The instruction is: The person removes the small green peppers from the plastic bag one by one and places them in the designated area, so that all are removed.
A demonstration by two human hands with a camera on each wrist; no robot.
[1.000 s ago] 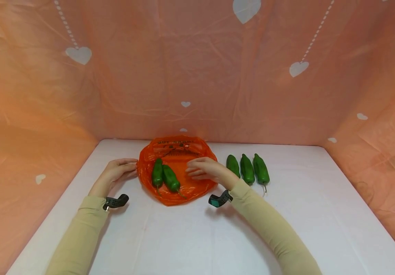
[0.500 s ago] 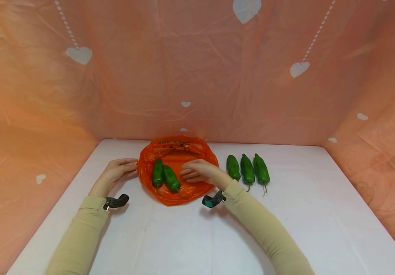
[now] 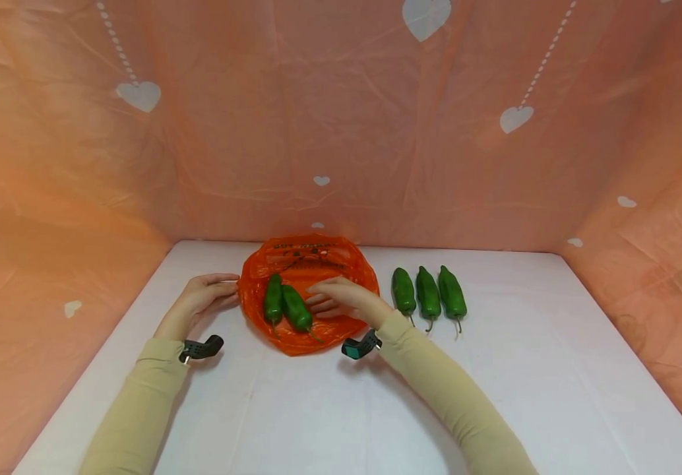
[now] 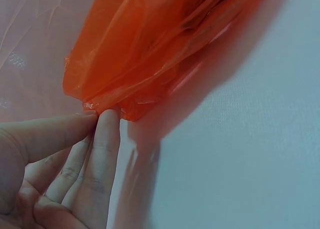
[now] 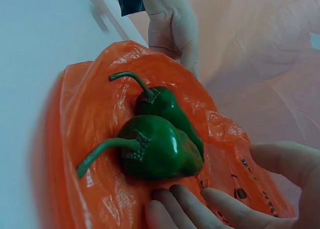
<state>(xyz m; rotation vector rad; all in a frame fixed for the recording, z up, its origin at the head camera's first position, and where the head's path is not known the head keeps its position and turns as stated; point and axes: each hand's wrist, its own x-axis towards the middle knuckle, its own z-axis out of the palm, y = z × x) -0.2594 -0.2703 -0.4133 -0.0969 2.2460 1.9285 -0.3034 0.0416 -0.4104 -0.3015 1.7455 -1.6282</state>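
Observation:
An orange plastic bag (image 3: 361, 264) with dark print lies open on the white table. My left hand (image 3: 195, 300) pinches its left edge between thumb and fingers, as the left wrist view shows. Two glossy green peppers, a left pepper (image 3: 272, 300) and a right pepper (image 3: 297, 309), rest side by side in the bag with stems toward the front. My right hand (image 3: 347, 300) hovers over the bag's right half, palm turned left, holding nothing. In the right wrist view its fingertips (image 5: 182, 196) are close beside the nearer pepper (image 5: 155, 149).
Three more green peppers stand in a row right of the bag: a left one (image 3: 403, 290), a middle one (image 3: 428, 293) and a right one (image 3: 452, 293). Orange cloth (image 3: 365, 152) printed with hearts rises behind and beside the white table (image 3: 293, 409).
My right hand has moved left over the bag toward the two peppers, uncovering the leftmost pepper of the row. The left hand keeps its pinch on the bag's edge.

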